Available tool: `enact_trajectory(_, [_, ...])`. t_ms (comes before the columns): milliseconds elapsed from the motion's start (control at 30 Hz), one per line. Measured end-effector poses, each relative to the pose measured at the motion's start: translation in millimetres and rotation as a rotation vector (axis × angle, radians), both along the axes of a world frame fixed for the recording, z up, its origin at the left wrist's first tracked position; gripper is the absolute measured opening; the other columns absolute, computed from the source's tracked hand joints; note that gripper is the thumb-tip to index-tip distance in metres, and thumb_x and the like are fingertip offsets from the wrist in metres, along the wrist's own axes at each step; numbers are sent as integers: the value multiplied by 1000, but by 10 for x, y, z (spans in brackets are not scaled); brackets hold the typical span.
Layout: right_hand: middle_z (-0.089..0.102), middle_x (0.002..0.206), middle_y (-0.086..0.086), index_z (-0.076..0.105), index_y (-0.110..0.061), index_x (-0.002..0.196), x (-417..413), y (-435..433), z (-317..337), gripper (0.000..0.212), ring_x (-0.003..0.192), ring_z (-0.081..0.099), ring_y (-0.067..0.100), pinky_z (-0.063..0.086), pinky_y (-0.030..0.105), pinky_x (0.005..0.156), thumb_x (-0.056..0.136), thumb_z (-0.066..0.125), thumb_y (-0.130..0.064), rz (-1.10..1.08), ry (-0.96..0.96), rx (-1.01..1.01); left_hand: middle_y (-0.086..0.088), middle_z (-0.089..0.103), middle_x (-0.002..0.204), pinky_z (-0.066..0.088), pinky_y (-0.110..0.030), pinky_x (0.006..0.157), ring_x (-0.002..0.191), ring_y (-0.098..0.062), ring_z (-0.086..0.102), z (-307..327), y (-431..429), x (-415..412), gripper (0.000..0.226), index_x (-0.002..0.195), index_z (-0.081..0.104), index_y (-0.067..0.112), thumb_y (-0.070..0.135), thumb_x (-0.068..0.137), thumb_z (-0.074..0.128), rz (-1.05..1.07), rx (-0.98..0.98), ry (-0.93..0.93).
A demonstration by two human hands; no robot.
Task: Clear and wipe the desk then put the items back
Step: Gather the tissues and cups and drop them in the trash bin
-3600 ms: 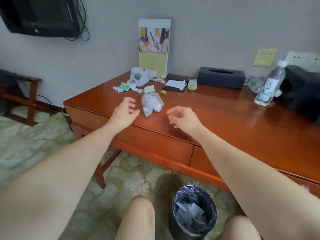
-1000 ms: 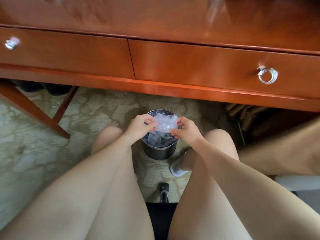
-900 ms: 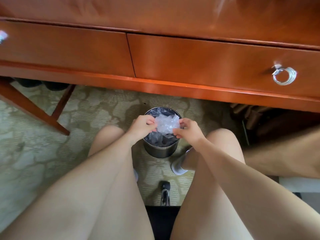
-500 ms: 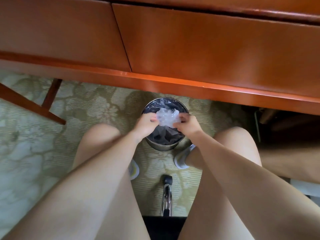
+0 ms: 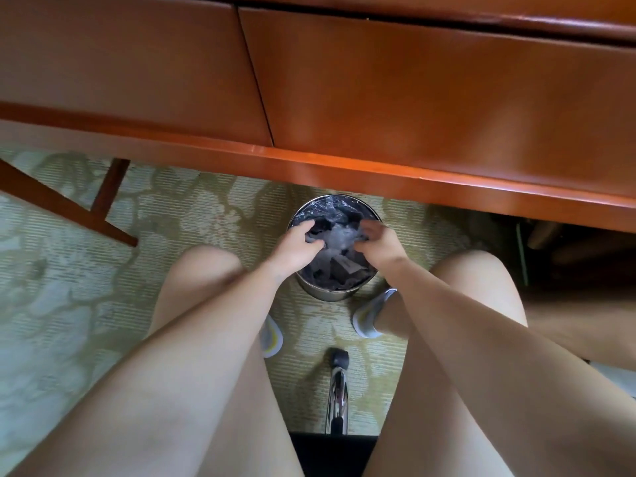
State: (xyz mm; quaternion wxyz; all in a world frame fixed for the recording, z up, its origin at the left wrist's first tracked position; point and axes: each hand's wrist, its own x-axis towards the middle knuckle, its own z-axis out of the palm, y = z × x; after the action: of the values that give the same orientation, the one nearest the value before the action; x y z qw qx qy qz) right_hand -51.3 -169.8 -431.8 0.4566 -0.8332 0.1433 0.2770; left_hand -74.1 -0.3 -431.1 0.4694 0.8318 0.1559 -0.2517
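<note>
Patterned green carpet (image 5: pixel 86 270) runs under the wooden desk (image 5: pixel 413 115). A metal waste bin (image 5: pixel 327 294) with a dark liner stands just below the desk's front edge, between the person's knees. Over the bin's mouth sits a crumpled plastic wad (image 5: pixel 339 235). The left hand (image 5: pixel 296 244) curls its fingers into the wad's left side, apparently pinching it. The right hand (image 5: pixel 378 247), at the bin's right rim, is blurred, so its grip cannot be told.
</note>
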Motion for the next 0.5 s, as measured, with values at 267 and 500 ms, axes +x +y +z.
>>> enact_trajectory(267, [62,101,2,64,-8,116,-195,90,235,33,94,59,18,50,28,85,88,50,4,134,-75,-11,-6,44,148,28,-17,101,135,-19,42,368,169,-194,53,145,40,6,10,95,56,-67,15,-96])
enact_trajectory(500, [69,106,8,68,-8,113,-484,348,936,24,82,60,9,47,17,75,92,57,-4,347,-201,11,-12,51,141,30,-12,93,130,-22,47,966,413,-522,48,141,44,5,8,95,57,-107,21,-177])
